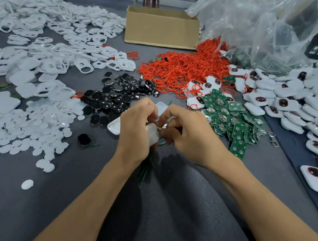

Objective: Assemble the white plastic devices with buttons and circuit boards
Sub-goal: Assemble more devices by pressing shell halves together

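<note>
Head view, frame centre: left hand curls round a smooth, rounded white shell. Right hand pinches the shell's edge, fingertips pressed together. Flat green circuit boards are heaped just to the right, glossy black buttons above left, thin red rings above.
</note>
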`<state>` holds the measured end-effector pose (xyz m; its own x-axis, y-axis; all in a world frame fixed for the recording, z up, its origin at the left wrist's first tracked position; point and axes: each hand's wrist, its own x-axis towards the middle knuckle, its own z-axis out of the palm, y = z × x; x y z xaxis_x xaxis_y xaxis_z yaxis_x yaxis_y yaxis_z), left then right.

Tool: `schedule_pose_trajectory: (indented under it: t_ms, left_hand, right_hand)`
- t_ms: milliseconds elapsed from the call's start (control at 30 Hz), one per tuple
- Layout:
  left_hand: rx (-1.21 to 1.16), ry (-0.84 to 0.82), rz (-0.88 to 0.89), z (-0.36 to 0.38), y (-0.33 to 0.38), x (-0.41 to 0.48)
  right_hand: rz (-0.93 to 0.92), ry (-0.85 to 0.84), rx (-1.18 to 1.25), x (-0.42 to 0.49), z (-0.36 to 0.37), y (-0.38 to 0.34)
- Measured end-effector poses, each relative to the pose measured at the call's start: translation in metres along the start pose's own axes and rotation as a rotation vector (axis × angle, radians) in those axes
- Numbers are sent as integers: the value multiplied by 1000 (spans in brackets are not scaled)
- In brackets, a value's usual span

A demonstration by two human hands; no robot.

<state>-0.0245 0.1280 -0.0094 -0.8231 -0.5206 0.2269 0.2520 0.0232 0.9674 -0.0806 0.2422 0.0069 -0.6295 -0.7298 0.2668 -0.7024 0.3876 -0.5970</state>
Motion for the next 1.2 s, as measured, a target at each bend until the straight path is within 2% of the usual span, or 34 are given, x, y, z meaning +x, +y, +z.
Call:
schedule_pose_trajectory:
  t_ms: [233,400,600,767,900,1200]
  left_hand:
    - [112,-41,12,-3,-2,-1]
    - [233,82,94,0,-9,-1]
    - [228,173,106,-2,-8,1]
    - [218,153,128,0,-6,0]
    - [201,131,47,1,-4,0]
    - [244,4,120,1,1,-4]
  right_hand:
    - [32,-18,-5,-2,0,-1]
    - [39,98,44,-1,7,-5]
    - [107,48,297,-1,8,-3]
    - [79,93,67,-2,9,0]
    - [-4,91,-124,-3,7,1]
    - [23,15,-17,-1,4,5]
